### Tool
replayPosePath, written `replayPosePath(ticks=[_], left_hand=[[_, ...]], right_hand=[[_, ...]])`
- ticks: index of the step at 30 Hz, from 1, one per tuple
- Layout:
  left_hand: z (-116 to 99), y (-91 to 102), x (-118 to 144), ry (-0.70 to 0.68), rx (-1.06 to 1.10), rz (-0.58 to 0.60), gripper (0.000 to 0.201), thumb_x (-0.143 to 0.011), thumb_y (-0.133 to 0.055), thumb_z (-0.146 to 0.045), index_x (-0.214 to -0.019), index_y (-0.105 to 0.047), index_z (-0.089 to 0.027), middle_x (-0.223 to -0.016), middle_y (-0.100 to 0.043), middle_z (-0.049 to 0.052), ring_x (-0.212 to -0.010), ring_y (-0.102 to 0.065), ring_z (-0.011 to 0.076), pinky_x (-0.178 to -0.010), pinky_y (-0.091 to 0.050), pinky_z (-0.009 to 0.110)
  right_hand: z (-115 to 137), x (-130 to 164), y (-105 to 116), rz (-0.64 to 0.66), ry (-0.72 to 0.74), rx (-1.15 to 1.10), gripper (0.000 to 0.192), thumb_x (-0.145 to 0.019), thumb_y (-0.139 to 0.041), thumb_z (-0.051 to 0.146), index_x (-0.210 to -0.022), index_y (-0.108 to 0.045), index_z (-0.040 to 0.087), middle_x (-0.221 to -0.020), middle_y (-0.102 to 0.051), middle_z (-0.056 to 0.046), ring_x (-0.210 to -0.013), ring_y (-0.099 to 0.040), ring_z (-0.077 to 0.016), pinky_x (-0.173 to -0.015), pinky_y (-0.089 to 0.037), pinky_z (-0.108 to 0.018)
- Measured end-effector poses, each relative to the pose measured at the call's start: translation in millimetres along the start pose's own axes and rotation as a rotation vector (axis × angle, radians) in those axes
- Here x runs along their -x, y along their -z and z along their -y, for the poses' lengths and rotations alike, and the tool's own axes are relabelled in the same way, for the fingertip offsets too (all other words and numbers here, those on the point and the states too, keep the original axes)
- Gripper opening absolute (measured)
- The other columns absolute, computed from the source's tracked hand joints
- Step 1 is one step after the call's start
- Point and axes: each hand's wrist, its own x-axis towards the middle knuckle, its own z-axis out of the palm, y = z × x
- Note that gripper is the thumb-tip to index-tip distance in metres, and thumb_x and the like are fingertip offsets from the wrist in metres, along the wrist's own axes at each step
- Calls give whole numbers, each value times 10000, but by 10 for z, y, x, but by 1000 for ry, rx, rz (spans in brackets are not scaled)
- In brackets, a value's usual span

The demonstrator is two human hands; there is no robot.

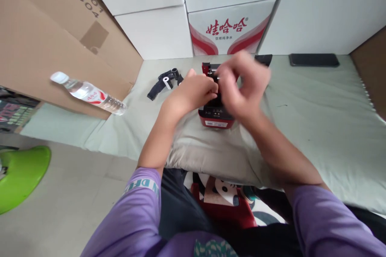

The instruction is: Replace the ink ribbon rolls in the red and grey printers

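Left hand (193, 90) and right hand (241, 84) both pinch parts atop the red-and-black device (215, 118); the soft bedding (316, 128) may let it tip.

Water bottle (89, 93) with a white cap and red label lies on its side at the left edge of the pale green sheet (316, 128), against a leaning cardboard box (45, 40). Black handle-shaped part (164, 82) lies on the sheet; two flat black items (313, 60) (263, 59) near the back. White cartons (223, 27) stacked behind, one with red print; green plastic stool (21, 174) on the floor, left.
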Motion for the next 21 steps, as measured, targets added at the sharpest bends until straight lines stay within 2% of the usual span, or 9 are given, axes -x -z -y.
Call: replayPosePath(ticks=[2, 3, 5, 6, 8, 11, 14, 17, 21], left_hand=[[-16, 15, 2, -16, 48, 25, 234, -992, -553, -205, -934, -779, -205, -1035, -798, 54, -1016, -683, 254, -1047, -372, 488], [-26, 16, 0, -30, 72, 31, 228, -995, -566, -224, -936, -786, -208, -1035, -800, 45, -1015, -690, 249, -1074, -361, 495], [-45, 9, -3, -55, 98, 11, 250, -1010, -557, -235, -932, -794, -215, -1020, -799, 43, -1025, -695, 253, -1116, -335, 524], [-54, 2, -5, -66, 106, -6, 258, -1018, -553, -242, -930, -796, -221, -1013, -797, 44, -1041, -692, 259, -1133, -322, 539], [-68, -8, -3, -78, 124, -51, 262, -1032, -554, -266, -933, -795, -235, -1005, -792, 44, -1087, -678, 277, -1163, -295, 570], [-88, 0, 13, -71, 152, -132, 261, -1050, -549, -300, -952, -785, -251, -1030, -784, 37, -1140, -651, 294, -1193, -256, 610], [-103, 24, 28, -62, 166, -169, 269, -1062, -531, -301, -959, -774, -248, -1037, -778, 41, -1144, -642, 291, -1195, -254, 612], [-91, 24, 22, -64, 170, -180, 262, -1061, -535, -304, -958, -767, -242, -1023, -776, 47, -1133, -643, 288, -1179, -278, 592], [-41, -18, -18, -58, 187, -166, 256, -1061, -539, -322, -957, -758, -241, -1010, -777, 37, -1097, -648, 271, -1163, -295, 572]], right_hand=[[-272, -192, 148, 2, -131, 87, 191, -955, -497, 215, -841, -646, 247, -905, -745, -25, -899, -655, -200, -894, -522, -376], [-415, -250, 192, 80, -203, 112, 189, -946, -506, 207, -845, -663, 239, -927, -757, -23, -925, -669, -198, -905, -520, -372], [-672, -310, 238, 306, -389, 193, 231, -969, -538, 257, -758, -625, 225, -795, -689, -23, -847, -632, -192, -904, -526, -369], [-773, -319, 246, 377, -455, 217, 253, -978, -536, 268, -746, -622, 216, -754, -656, -22, -822, -620, -189, -902, -528, -371], [-907, -313, 253, 422, -541, 229, 267, -1003, -513, 289, -797, -655, 194, -743, -643, -29, -827, -622, -192, -926, -532, -378], [-959, -293, 260, 421, -593, 154, 249, -1009, -521, 310, -953, -726, 180, -850, -728, -60, -918, -673, -214, -979, -546, -388], [-911, -305, 274, 557, -607, 132, 200, -957, -586, 275, -980, -769, 200, -919, -764, -67, -937, -699, -237, -1008, -564, -425], [-851, -339, 294, 699, -590, 149, 240, -930, -583, 222, -1045, -792, 210, -1010, -775, -68, -974, -711, -255, -1045, -554, -476], [-876, -320, 313, 906, -575, 133, 256, -875, -695, 232, -1108, -799, 254, -1148, -764, -77, -1137, -691, -320, -1130, -498, -569]])
